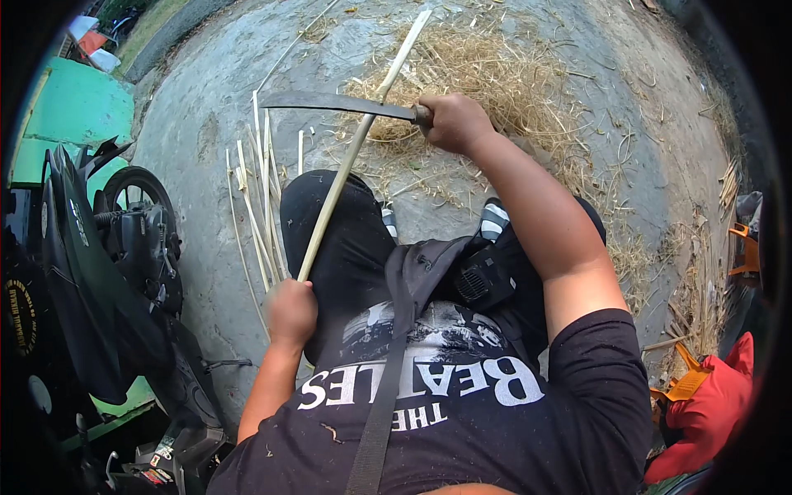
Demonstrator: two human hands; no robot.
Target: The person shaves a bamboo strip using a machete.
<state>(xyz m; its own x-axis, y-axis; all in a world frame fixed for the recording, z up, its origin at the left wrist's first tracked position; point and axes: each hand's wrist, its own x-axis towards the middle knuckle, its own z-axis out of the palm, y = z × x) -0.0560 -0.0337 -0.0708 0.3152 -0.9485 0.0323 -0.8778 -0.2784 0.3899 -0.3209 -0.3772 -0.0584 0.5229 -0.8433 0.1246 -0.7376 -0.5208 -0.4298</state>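
Observation:
My left hand (293, 312), beside my left knee, is closed round the lower end of a long pale bamboo strip (339, 183). The strip slants up and away to the right, past the knee. My right hand (455, 123) grips the wooden handle of a curved machete (334, 101), out beyond my knees. Its dark blade points left and lies across the strip, apparently touching its upper part. Several thin bamboo strips (262, 190) lie on the ground left of my knee. A heap of curly shavings (495, 87) spreads beyond my right hand.
A dark motorcycle (107, 247) stands close on my left, by a green panel (82, 103). To the right are a red cloth (714, 417) and an orange plastic piece (689, 379). More bamboo scraps (701, 280) lie along the right side of the grey ground (194, 115).

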